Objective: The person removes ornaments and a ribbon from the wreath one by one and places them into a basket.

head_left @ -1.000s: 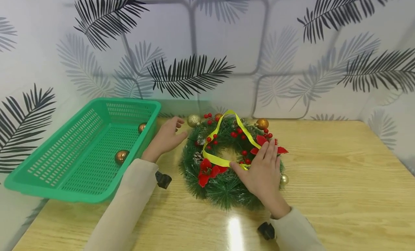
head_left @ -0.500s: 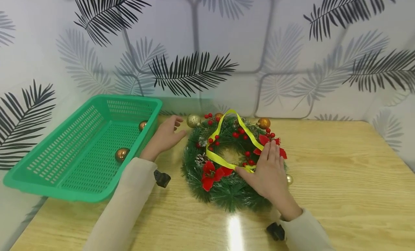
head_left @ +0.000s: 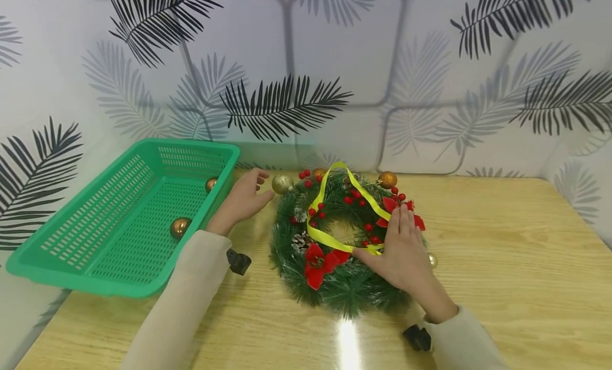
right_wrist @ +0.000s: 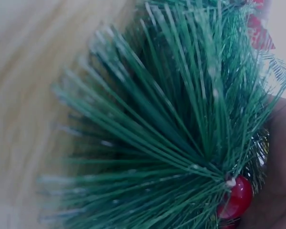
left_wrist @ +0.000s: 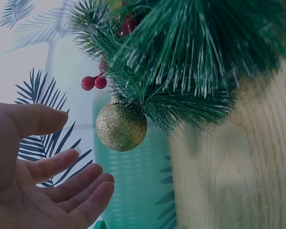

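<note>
A green wreath (head_left: 351, 298) lies on the table, decked with red flowers, red berries, pine cones and baubles. A yellow ribbon (head_left: 321, 236) loops over it. My right hand (head_left: 406, 256) rests on the wreath's right side with straight fingers, the thumb beside the ribbon. In the right wrist view, green needles (right_wrist: 157, 119) hide most of that hand. My left hand (head_left: 243, 200) is held between basket and wreath, fingers relaxed and holding nothing. Just apart from its fingertips hangs a glittery gold bauble (left_wrist: 121, 126) at the wreath's edge.
To the left stands a green plastic basket (head_left: 86, 287) with two copper-coloured baubles inside, one (head_left: 179, 227) nearer the front. A wall covering (head_left: 334, 51) with leaf prints rises behind the wooden table (head_left: 502, 264).
The wreath has shifted a little right and nearer and turned slightly under my right hand, which moved right with it. The gold bauble has come nearer my left hand, which has hardly moved.
</note>
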The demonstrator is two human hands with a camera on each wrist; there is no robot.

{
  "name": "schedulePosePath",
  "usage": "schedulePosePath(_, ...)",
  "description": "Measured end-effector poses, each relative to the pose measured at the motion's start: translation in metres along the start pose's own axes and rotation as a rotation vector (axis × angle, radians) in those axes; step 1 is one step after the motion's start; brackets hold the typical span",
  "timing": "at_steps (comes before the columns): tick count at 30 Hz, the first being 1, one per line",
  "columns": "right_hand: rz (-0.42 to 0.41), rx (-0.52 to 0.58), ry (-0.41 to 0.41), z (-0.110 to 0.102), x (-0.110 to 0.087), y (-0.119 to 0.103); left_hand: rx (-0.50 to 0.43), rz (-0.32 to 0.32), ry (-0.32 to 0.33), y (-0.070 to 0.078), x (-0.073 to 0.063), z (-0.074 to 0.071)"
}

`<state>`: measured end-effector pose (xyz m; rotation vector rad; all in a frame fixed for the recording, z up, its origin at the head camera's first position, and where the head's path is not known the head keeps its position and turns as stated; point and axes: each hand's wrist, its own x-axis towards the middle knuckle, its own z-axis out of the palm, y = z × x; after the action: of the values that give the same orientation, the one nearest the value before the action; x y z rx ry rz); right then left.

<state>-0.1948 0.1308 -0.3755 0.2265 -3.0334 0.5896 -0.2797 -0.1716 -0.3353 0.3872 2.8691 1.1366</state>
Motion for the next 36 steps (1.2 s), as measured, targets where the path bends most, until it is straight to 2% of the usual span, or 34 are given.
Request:
schedulePosePath(8,-0.035,-0.004,-0.007,-0.004,0.005,0.006,0.004,-0.016,-0.001,0.0,0.002,0.003)
schedulePosePath(28,-0.135,0.04,-0.089,-0.014,0.011,0.021,0.014,-0.023,-0.007,-0.007,0.009,0.01)
schedulePosePath(36,-0.183,0.044,-0.11,-0.017,0.016,0.028,0.006,0.014,0.001,-0.011,0.009,0.014)
